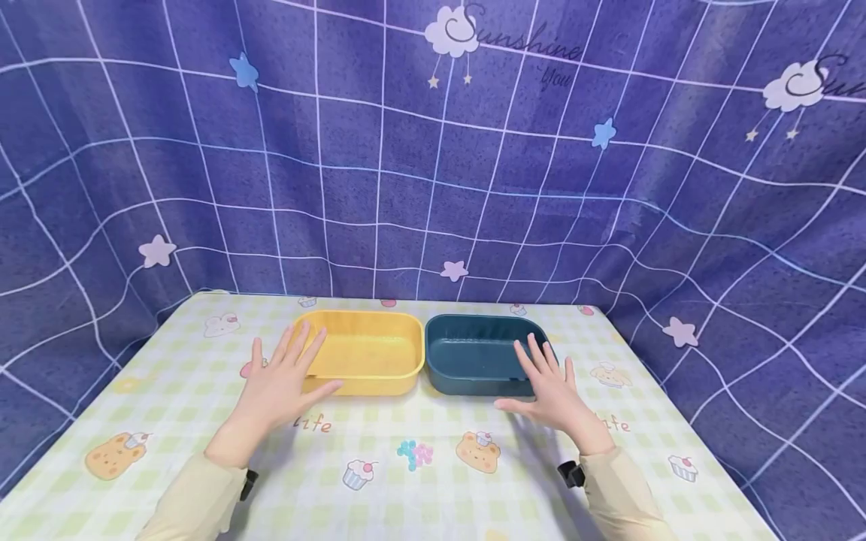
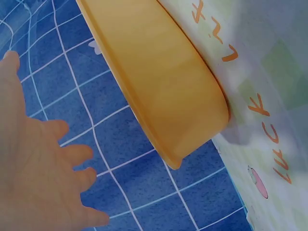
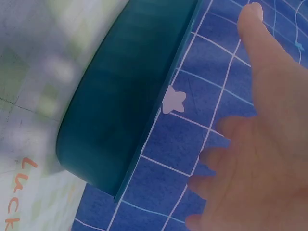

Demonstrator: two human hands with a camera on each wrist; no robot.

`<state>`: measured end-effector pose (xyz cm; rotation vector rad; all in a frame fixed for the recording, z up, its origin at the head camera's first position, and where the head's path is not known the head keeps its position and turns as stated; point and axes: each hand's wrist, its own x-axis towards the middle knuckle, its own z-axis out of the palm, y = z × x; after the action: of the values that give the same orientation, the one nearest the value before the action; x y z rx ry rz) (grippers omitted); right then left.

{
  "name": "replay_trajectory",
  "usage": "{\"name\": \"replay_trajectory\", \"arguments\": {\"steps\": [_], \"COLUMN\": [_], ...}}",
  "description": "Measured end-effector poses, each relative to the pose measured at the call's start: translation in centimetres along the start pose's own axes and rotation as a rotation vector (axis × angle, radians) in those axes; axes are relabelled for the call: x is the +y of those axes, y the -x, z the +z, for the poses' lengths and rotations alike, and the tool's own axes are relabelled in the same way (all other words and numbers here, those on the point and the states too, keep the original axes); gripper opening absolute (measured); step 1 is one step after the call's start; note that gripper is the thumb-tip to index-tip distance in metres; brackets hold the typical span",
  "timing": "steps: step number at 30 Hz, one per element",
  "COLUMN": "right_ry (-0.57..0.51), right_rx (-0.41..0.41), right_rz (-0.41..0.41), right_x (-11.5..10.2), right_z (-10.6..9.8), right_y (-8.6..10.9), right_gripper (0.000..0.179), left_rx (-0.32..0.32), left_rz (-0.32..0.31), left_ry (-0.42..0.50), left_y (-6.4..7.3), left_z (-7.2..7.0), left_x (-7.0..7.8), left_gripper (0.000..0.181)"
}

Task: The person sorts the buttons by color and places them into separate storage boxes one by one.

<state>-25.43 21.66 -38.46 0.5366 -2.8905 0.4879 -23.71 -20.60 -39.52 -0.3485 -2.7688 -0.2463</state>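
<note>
A yellow tray (image 1: 365, 385) and a dark teal tray (image 1: 473, 385) stand side by side on the table, both looking bare inside. My left hand (image 1: 277, 387) is over the near left corner of the yellow tray, fingers spread, holding nothing. Over the right end of the teal tray is my right hand (image 1: 551, 391), its fingers also spread and nothing in it. Each wrist view shows the palm apart from its tray's side wall, yellow (image 2: 159, 77) and teal (image 3: 110, 106). Nearer me, between the hands, lies a small cluster of turquoise and pink bits (image 1: 414, 454).
A pale checked cloth (image 1: 304, 496) with printed bears, cupcakes and words covers the table. Behind it and along both sides hangs a blue gridded curtain (image 1: 379, 165) with stars and clouds. Dark wrist devices (image 1: 572, 474) show at both cuffs.
</note>
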Motion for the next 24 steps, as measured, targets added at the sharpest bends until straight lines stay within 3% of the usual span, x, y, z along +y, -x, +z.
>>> {"name": "replay_trajectory", "arguments": {"steps": [5, 11, 18, 24], "right_ry": [0.002, -0.026, -0.089, -0.096], "right_rx": [-0.004, 0.007, 0.049, 0.103], "right_rz": [0.004, 0.005, -0.038, -0.091], "right_x": [0.0, 0.0, 0.3, -0.1], "right_z": [-0.1, -0.1, 0.1, 0.2], "right_y": [-0.1, -0.2, -0.3, -0.5], "right_gripper": [0.103, 0.101, 0.085, 0.073], "left_rx": [-0.012, -0.017, -0.005, -0.013], "left_rz": [-0.016, -0.069, -0.086, -0.167], "left_ry": [0.028, 0.150, 0.212, 0.416], "left_y": [-0.1, -0.5, -0.9, -1.1], "left_z": [0.1, 0.4, 1.1, 1.0], "left_x": [-0.2, -0.8, -1.6, -2.6], "left_gripper": [0.086, 0.081, 0.076, 0.073]}}
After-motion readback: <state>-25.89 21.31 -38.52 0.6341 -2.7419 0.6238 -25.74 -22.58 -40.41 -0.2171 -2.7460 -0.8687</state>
